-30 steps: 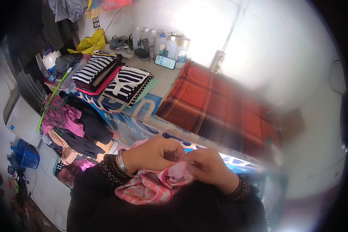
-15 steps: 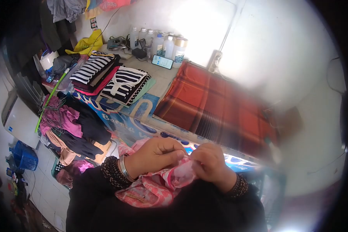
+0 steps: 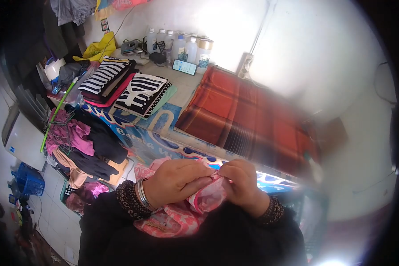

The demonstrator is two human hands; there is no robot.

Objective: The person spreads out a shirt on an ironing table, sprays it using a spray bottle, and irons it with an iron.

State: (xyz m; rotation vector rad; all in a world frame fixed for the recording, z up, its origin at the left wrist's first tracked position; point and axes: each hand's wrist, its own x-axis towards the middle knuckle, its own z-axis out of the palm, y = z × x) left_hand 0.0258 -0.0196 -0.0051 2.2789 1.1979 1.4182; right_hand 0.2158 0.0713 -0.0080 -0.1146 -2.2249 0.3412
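Left hand (image 3: 177,182) and right hand (image 3: 243,184) both pinch one pink patterned cloth (image 3: 175,219) with fingers. On the tabletop (image 3: 163,73) are two stacks of folded clothes (image 3: 139,94) and one phone (image 3: 184,67).

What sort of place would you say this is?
Probably a home laundry or ironing corner: an iron stands behind neatly folded clothes, a checked cloth lies spread flat, and more garments hang in a bunch beside the table.

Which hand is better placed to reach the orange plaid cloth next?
Probably your right hand: it looks nearer the orange plaid cloth, while your left hand sits farther off. Both hold the pink patterned fabric, so the right would have to let go first.
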